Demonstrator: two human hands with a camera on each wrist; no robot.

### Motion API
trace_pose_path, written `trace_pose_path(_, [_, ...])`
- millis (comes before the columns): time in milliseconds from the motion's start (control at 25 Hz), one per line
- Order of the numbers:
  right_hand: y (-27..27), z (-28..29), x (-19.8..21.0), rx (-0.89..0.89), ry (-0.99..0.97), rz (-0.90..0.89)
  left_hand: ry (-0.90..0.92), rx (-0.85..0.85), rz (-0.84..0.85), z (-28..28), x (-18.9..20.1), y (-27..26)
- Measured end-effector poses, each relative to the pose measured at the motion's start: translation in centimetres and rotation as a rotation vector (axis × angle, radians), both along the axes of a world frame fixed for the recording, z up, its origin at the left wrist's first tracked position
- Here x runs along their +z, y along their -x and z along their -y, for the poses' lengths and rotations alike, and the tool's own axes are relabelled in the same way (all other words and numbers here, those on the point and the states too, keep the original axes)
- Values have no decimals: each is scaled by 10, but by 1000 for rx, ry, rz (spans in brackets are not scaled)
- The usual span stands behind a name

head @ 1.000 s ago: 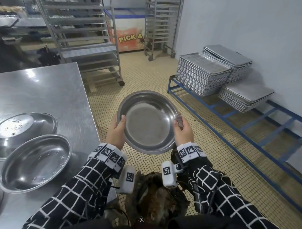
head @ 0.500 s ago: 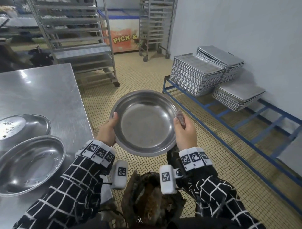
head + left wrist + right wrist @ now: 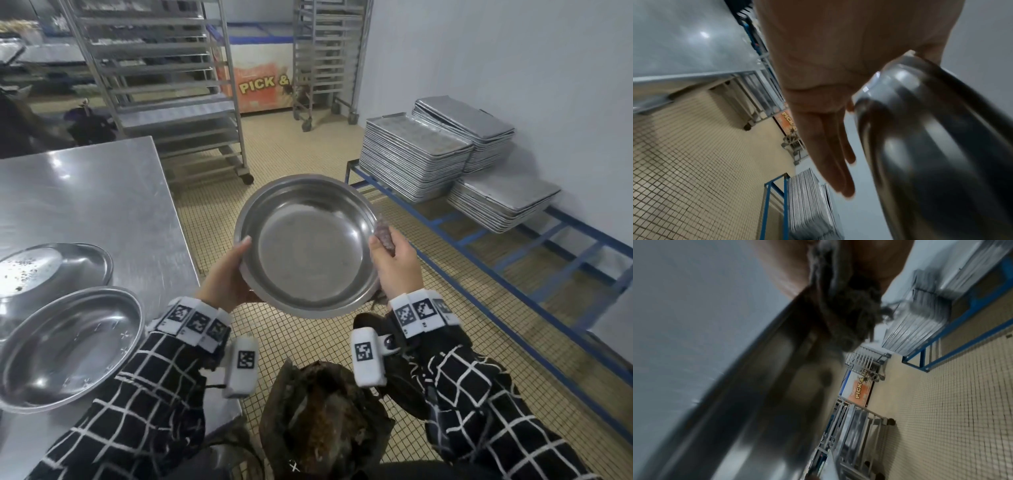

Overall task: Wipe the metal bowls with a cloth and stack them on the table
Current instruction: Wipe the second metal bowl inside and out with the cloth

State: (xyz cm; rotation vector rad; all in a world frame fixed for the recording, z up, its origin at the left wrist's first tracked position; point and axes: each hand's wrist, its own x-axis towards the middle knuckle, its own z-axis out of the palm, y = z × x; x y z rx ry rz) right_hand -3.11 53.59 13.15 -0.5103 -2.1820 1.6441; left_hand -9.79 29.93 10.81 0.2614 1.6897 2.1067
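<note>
The bowl [image 3: 306, 245] is held up in the air, just to the right of the desk [image 3: 89, 205] and over the tiled floor. Since a second ago it has turned a little in the hands, and the thumb of the left hand [image 3: 224, 277] has slid along the rim. The view has swung a bit too, so the desk sits more to the side. I think the wiping of this bowl is nearly over and it will soon go to the desk.

The left hand holds the bowl's left edge, thumb on the rim and fingers [image 3: 830, 155] straight under the side. The right hand [image 3: 394, 263] grips the right edge and pinches the dark cloth [image 3: 383, 233] against the rim.

Inside, the held bowl looks bare and shiny. Two more bowls sit on the desk, left of the held one. The near bowl [image 3: 68, 346] looks bare inside. The far bowl [image 3: 56, 270] has dark specks in it, so it may need a wipe. They overlap a little, but are not yet a stack.
</note>
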Motion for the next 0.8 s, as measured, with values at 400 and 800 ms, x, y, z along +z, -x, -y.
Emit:
trace_pose_path(400, [-6,22,-16,11,66,36,143,288,22,9,-1,-3])
trace_pose_path(800, [5,50,-21,-127,219,-22,387,123,-83,-43,-31,-29])
